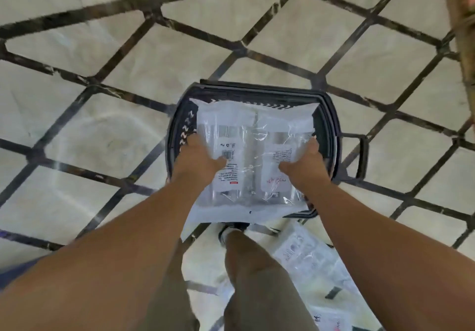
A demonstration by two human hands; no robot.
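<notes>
A clear plastic package [253, 156] with white labels and printed text hangs flat over a black plastic basket [331, 135] that stands on the floor. My left hand [199, 157] grips the package's left edge, thumb on top. My right hand [304, 162] grips its right edge the same way. The package covers most of the basket's opening, so the basket's inside is hidden.
The floor is pale marble tile with dark diagonal lines [144, 37]. More clear packages [311, 256] lie on the floor near my feet at the lower right. A wooden shelf edge [462, 35] runs down the right border. The basket's handle [359, 156] sticks out right.
</notes>
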